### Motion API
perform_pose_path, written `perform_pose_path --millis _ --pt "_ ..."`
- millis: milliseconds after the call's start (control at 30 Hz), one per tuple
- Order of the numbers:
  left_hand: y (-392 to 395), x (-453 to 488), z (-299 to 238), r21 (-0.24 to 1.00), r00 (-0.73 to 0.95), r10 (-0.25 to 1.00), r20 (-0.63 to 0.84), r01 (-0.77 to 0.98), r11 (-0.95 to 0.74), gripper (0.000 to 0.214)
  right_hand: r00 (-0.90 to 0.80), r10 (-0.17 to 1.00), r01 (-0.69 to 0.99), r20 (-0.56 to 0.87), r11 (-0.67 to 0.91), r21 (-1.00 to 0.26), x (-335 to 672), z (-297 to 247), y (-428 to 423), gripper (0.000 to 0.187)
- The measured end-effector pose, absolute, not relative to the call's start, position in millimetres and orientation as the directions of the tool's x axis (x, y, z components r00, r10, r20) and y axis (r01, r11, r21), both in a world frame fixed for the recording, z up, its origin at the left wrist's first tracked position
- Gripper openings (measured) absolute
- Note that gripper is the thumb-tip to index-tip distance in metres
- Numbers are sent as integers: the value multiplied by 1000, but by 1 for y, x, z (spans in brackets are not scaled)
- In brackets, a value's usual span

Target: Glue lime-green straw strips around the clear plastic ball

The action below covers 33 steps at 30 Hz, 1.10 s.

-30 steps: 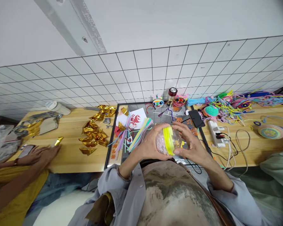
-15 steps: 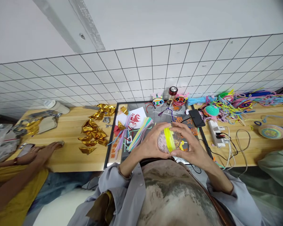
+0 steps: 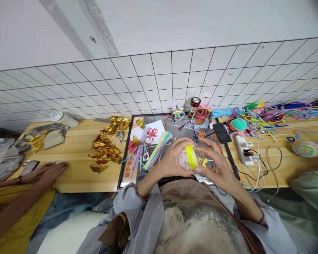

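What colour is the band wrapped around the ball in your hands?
Bright yellow band around a clear ball, seen in the head view.

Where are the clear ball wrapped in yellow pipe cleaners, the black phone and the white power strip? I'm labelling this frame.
clear ball wrapped in yellow pipe cleaners (image 3: 191, 157), head view, yellow band.
black phone (image 3: 221, 132), head view, screen middle.
white power strip (image 3: 241, 145), head view, top face.

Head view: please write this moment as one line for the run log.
left hand: holds clear ball | right hand: on same ball | yellow band: wrapped around ball | position: over framed mat
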<state>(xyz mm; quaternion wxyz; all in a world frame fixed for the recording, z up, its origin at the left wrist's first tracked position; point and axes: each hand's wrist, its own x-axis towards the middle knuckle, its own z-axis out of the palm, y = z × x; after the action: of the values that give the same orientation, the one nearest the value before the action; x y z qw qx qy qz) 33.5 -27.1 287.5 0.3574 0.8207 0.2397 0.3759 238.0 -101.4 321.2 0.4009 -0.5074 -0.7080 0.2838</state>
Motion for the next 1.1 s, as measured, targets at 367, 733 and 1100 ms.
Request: perform_pose_path --millis 367,733,1100 --pt "-30 42 287 833 600 720 348 155 -532 87 -172 950 556 260 311 -771 240 312 -105 49" --pt "-26 40 283 838 590 724 357 139 -527 93 -191 941 577 281 339 -743 238 311 -105 65" --pt "-26 40 279 836 566 723 397 102 -539 98 -191 935 550 298 353 -757 236 304 -103 77"
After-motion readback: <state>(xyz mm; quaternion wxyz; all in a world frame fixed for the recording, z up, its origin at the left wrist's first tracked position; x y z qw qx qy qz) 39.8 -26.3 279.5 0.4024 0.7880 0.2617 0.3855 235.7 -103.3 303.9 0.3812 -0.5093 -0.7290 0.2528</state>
